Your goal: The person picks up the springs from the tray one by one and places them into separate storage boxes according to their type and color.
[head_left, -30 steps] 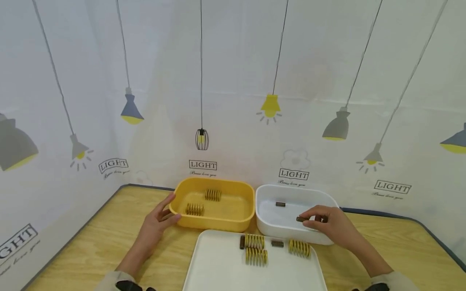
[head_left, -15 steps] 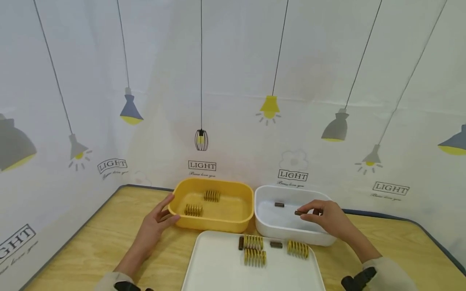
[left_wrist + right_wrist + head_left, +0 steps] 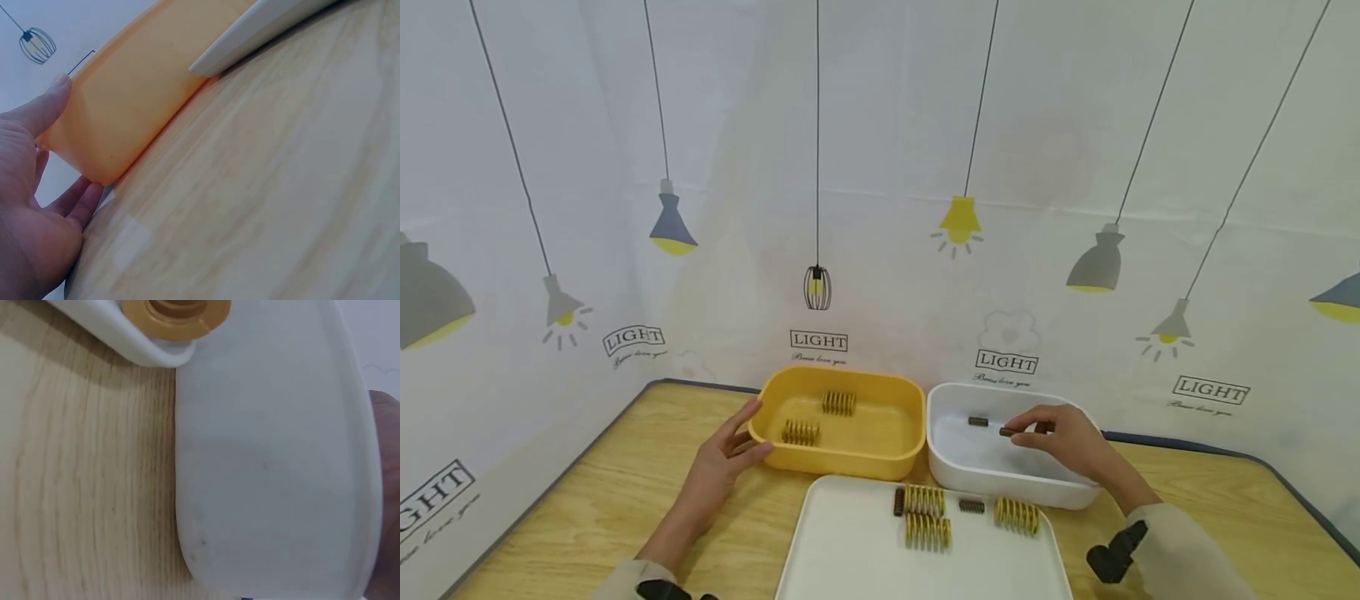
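Observation:
My right hand [image 3: 1069,437] reaches over the front wall of the white bin [image 3: 937,463], pinching a small dark coil spring [image 3: 1006,432] by one end. A similar small spring [image 3: 977,422] lies on the bin floor just left of it. On the left, my left hand [image 3: 717,468] touches the end of the yellow bin [image 3: 842,463] with thumb and fingers spread and fairly straight. Two large yellow springs [image 3: 838,403] lie inside that bin. In the right wrist view the white bin's wall [image 3: 275,450] hides the fingers and the small spring; part of the hand [image 3: 389,481] shows beyond the rim.
In front of both bins lies a white tray [image 3: 865,560]. Along its back edge are three large yellow springs [image 3: 928,531], a small dark one [image 3: 972,506] and another standing dark one [image 3: 898,502]. A printed curtain [image 3: 895,275] closes off the back of the wooden table [image 3: 625,475].
My right hand has shifted left and deeper over the white bin with the small spring, nearer the one lying there. The left hand keeps its place.

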